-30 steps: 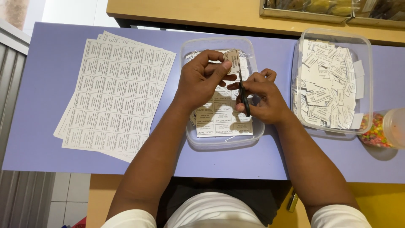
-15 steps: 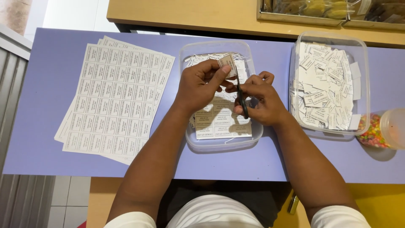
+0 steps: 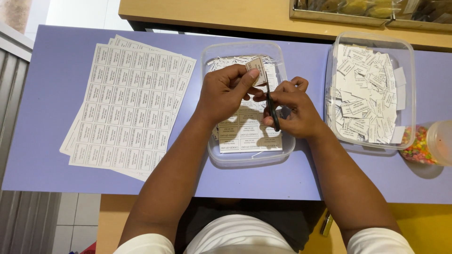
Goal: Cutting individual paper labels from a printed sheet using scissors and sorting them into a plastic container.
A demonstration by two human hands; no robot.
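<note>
Over the clear tub (image 3: 212, 155) at counter (image 3: 42, 117) centre, our left hand (image 3: 226, 91) pinches a small label strip (image 3: 257, 66); right hand (image 3: 294, 110) grips black scissors (image 3: 272, 110) beside it; uncut sheets (image 3: 127, 106) lie left of the tub.

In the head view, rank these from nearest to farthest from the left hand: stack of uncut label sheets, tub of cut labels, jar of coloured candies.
From the left hand:
1. Stack of uncut label sheets, to its left.
2. Tub of cut labels, right, past the right hand.
3. Jar of coloured candies, far right edge.
</note>
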